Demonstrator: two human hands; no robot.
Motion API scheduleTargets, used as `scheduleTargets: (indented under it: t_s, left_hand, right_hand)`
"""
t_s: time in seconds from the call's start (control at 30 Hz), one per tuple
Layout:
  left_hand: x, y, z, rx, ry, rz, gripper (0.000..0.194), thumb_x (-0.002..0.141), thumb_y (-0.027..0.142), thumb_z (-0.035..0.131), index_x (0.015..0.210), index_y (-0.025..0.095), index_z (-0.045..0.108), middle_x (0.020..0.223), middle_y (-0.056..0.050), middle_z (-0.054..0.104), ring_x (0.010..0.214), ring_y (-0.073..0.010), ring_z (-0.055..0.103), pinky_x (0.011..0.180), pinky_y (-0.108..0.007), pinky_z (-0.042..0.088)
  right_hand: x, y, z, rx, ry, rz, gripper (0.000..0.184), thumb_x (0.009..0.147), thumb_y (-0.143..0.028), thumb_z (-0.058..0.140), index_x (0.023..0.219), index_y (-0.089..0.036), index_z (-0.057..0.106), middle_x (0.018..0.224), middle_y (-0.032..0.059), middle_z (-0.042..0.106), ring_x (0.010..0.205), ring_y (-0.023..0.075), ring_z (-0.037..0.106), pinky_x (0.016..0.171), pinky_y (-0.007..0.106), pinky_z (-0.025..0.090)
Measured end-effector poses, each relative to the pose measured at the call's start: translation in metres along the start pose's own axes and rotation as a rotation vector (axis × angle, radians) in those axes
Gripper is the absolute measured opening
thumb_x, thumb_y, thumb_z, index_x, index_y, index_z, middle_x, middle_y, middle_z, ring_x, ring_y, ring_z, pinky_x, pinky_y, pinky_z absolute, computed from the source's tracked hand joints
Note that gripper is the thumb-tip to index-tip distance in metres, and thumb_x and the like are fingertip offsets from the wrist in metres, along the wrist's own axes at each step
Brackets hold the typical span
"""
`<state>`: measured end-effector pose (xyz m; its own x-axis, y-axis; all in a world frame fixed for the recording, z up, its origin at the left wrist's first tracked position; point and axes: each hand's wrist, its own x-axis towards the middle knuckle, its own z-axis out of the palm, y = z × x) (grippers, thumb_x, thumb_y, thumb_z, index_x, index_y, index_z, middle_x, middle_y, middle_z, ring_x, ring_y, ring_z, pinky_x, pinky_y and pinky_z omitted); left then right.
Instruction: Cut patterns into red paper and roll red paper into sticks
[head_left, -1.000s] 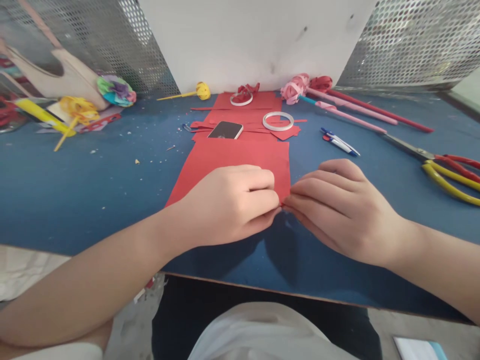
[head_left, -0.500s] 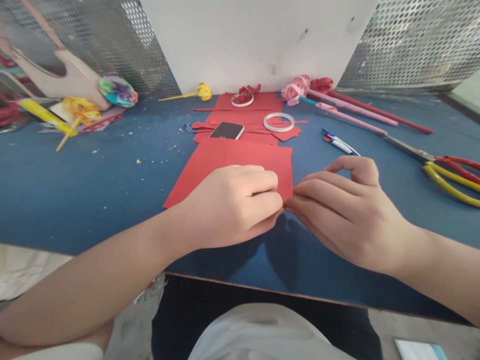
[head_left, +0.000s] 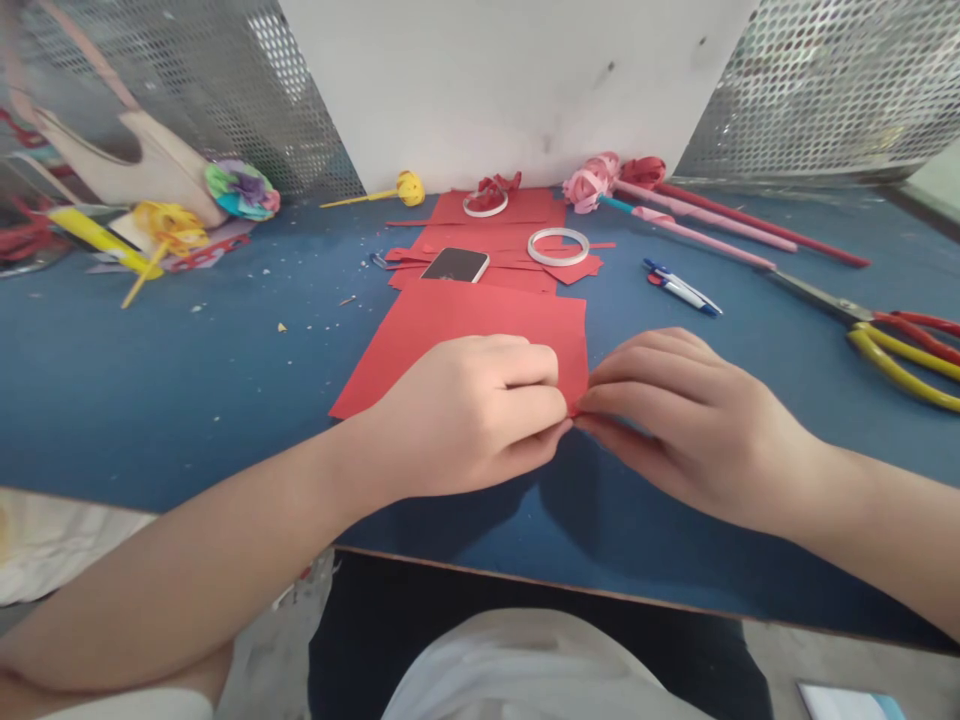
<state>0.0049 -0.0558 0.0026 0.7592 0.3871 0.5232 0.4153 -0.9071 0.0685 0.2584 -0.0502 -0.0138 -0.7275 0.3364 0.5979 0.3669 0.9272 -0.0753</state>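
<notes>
A red sheet of paper [head_left: 465, 320] lies on the blue table in front of me. My left hand [head_left: 480, 415] rests over its near part, fingers curled and pinching close to the near right corner. At that same corner my right hand [head_left: 682, 425] pinches the paper's edge between thumb and fingers. The fingertips of both hands nearly meet there, and they hide the corner itself. Beyond the sheet, a phone [head_left: 455, 264] with a dark face lies on more red paper [head_left: 495, 208] and cut red strips.
Two white tape rings [head_left: 558, 247] are behind the sheet. To the right lie a pen [head_left: 681, 287], scissors [head_left: 862, 318] with red and yellow handles, and paper flowers [head_left: 592, 182] on stems. A bag [head_left: 169, 165], a yellow cutter [head_left: 97, 238] and more paper flowers stand at the left.
My right hand's raised index finger has come down against the other fingers at the paper's corner. The left hand has hardly moved. The whole view has shifted slightly.
</notes>
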Motion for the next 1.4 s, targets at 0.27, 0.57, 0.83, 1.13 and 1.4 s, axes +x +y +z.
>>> scheduleTargets:
  t_s: [0.27, 0.57, 0.83, 1.13, 1.4]
  left_hand:
    - [0.0012, 0.0007, 0.0033, -0.014, -0.01, 0.006, 0.017, 0.1, 0.019, 0.062, 0.088, 0.017, 0.073, 0.086, -0.005, 0.07, 0.072, -0.0152, 0.055, 0.066, -0.032, 0.049]
    - [0.0008, 0.0034, 0.0035, 0.024, 0.022, 0.013, 0.015, 0.099, 0.02, 0.064, 0.088, 0.016, 0.073, 0.086, -0.005, 0.07, 0.072, -0.0154, 0.056, 0.066, -0.033, 0.049]
    - [0.0012, 0.0036, 0.0029, -0.036, 0.078, 0.0, 0.008, 0.096, 0.015, 0.069, 0.097, 0.012, 0.076, 0.092, -0.007, 0.072, 0.078, -0.0159, 0.062, 0.071, -0.032, 0.054]
    - [0.002, 0.0043, 0.0034, 0.06, 0.082, 0.063, 0.008, 0.093, 0.015, 0.073, 0.09, 0.01, 0.079, 0.083, -0.008, 0.072, 0.071, -0.0185, 0.059, 0.065, -0.036, 0.052]
    - [0.0009, 0.0036, 0.0017, 0.064, 0.05, 0.069, 0.012, 0.095, 0.019, 0.072, 0.092, 0.011, 0.079, 0.086, -0.008, 0.074, 0.074, -0.0192, 0.062, 0.067, -0.037, 0.052]
  right_hand:
    - [-0.002, 0.0041, 0.0036, 0.108, 0.028, -0.009, 0.011, 0.1, -0.011, 0.069, 0.106, -0.019, 0.065, 0.098, 0.0088, 0.072, 0.087, 0.023, 0.067, 0.082, 0.043, 0.058]
    - [-0.0011, -0.0001, 0.0012, 0.094, 0.018, -0.017, 0.007, 0.102, -0.011, 0.066, 0.107, -0.015, 0.068, 0.1, 0.0113, 0.074, 0.091, 0.0242, 0.069, 0.085, 0.043, 0.06]
    - [-0.0027, 0.0012, -0.0015, 0.032, 0.046, -0.087, 0.014, 0.097, -0.007, 0.071, 0.11, -0.01, 0.07, 0.102, 0.0146, 0.076, 0.092, 0.0268, 0.072, 0.086, 0.046, 0.061]
    - [-0.0026, 0.0, -0.0011, 0.011, 0.03, -0.094, 0.011, 0.097, -0.007, 0.071, 0.108, -0.008, 0.071, 0.101, 0.0152, 0.077, 0.091, 0.0272, 0.073, 0.084, 0.046, 0.063]
    - [-0.0011, -0.0005, -0.004, -0.007, 0.003, -0.097, 0.011, 0.099, -0.009, 0.068, 0.11, -0.009, 0.072, 0.103, 0.0152, 0.077, 0.096, 0.0288, 0.073, 0.087, 0.047, 0.063]
